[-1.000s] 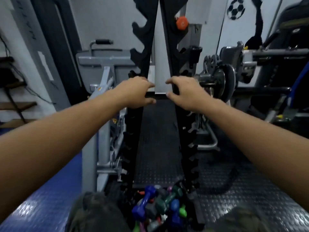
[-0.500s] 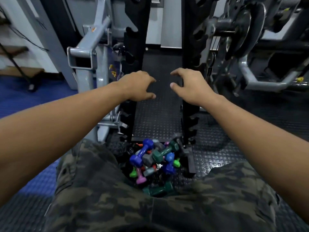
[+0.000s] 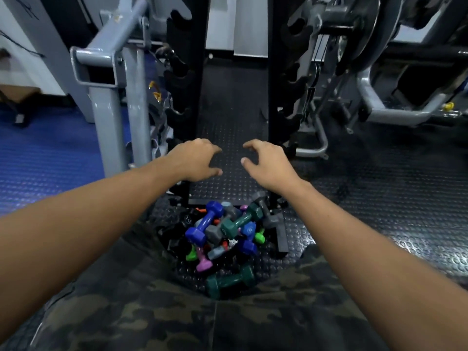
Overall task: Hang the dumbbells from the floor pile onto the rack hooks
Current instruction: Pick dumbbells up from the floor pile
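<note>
A pile of small coloured dumbbells lies on the black studded floor at the rack's foot: a blue dumbbell (image 3: 204, 222) on top, a green dumbbell (image 3: 241, 220) beside it, a pink dumbbell (image 3: 202, 260), and a dark green dumbbell (image 3: 229, 281) nearest me. The black rack (image 3: 274, 72) rises behind the pile as two posts with hooks on their outer sides; those in view are bare. My left hand (image 3: 195, 159) and my right hand (image 3: 268, 162) hover above the pile in front of the posts, fingers loosely curled, holding nothing.
A grey machine frame (image 3: 111, 79) stands left of the rack. Weight plates (image 3: 374, 34) and grey bars crowd the right. Blue matting (image 3: 45, 150) covers the floor at left. My camouflage-clad legs (image 3: 177, 315) fill the bottom of the view.
Both hands have come down from the rack's mid hooks toward the floor pile. The view has tilted downward, and the dumbbells now look larger and closer.
</note>
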A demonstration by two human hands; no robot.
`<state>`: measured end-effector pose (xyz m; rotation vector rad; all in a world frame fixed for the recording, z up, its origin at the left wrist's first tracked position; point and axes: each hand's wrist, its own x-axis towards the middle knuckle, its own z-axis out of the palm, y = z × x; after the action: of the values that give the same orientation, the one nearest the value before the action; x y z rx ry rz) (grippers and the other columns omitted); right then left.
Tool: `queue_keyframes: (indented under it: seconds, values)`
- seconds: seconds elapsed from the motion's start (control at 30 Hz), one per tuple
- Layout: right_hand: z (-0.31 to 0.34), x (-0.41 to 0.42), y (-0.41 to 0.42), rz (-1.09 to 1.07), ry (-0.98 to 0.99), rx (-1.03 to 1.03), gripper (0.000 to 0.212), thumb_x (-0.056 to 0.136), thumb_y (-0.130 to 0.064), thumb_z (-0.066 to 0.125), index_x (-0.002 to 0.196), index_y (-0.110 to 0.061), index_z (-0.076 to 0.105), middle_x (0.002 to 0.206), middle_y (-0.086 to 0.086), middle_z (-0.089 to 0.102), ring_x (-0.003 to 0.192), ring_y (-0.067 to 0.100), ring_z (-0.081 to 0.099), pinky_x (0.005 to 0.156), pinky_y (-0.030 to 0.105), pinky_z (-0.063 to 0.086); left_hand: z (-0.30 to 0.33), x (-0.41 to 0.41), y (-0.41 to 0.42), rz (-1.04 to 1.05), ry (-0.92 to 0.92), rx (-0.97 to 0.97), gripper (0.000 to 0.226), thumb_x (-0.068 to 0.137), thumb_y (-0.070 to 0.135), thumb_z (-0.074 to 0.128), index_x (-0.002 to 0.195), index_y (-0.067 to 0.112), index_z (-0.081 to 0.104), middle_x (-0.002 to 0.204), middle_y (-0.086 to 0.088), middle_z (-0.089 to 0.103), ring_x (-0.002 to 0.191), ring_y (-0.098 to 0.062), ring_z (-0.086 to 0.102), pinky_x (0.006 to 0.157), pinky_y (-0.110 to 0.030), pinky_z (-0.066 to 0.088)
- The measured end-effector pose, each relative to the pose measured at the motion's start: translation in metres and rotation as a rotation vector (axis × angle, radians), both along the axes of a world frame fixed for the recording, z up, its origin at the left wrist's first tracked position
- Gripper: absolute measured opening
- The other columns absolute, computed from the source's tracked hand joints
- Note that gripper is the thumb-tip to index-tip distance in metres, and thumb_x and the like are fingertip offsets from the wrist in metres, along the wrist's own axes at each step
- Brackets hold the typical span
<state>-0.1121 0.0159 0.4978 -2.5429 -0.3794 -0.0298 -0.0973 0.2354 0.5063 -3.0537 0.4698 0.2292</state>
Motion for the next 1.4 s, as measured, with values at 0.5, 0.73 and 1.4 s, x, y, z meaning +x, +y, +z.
queue_keyframes:
  seconds: [0.5,0.73,1.4]
  values:
    - [-0.088,0.015,0.019,-0.008,0.255,-0.143,0.044,0.099,-0.038,0.064,0.140,-0.025,0.057,0.132,0.003,0.063,0.113,0.022,0.063,0.098,0.045,0.056,-0.103,0.013,0.022,0.122,0.190,-0.141,0.075,0.092,0.060,0.064,0.153,0.022,0.043,0.148,-0.008,0.050,0.125,-0.031,0.057,0.098,-0.047,0.053]
    - [-0.145,0.014,0.030,-0.044,0.354,-0.127,0.038,0.100,-0.035,0.063,0.135,-0.022,0.061,0.120,0.004,0.069,0.098,0.022,0.067,0.086,0.043,0.060,-0.160,0.011,0.035,0.143,0.248,-0.185,0.062,0.089,0.058,0.066,0.136,0.019,0.057,0.132,-0.006,0.057,0.118,-0.031,0.061,0.092,-0.047,0.055]
    - [-0.379,-0.008,0.025,-0.300,0.862,0.117,0.033,0.090,-0.036,0.072,0.115,-0.014,0.069,0.105,0.007,0.074,0.102,0.027,0.069,0.079,0.028,0.048,-0.351,0.020,-0.016,0.200,0.494,-0.131,0.077,0.086,0.040,0.074,0.151,0.020,0.038,0.124,-0.011,0.056,0.114,-0.033,0.059,0.086,-0.044,0.056]
